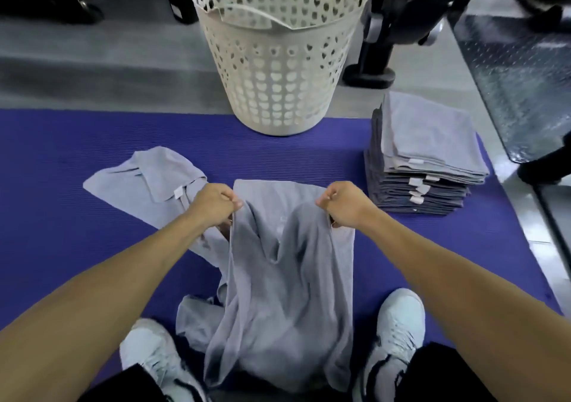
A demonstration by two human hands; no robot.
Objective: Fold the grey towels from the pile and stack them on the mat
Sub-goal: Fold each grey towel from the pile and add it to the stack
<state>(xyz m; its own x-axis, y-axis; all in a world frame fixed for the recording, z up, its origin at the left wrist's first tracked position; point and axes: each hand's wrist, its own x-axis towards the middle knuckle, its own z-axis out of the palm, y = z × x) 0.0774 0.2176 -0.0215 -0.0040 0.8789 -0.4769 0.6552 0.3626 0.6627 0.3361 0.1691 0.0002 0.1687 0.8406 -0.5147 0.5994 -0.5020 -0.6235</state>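
Left hand (216, 205) and right hand (341, 205) each fisted on a top corner of a grey towel (278, 293), which hangs between the person's shoes over the mat (61, 216), its top edge sagging in the middle. Folded stack (426, 157) sits at the mat's right edge, one loose towel (148, 176) lies to the left, basket (278, 61) behind. For a clean fold, I'd judge: draw corners apart until the edge is taut, then lay flat before halving.
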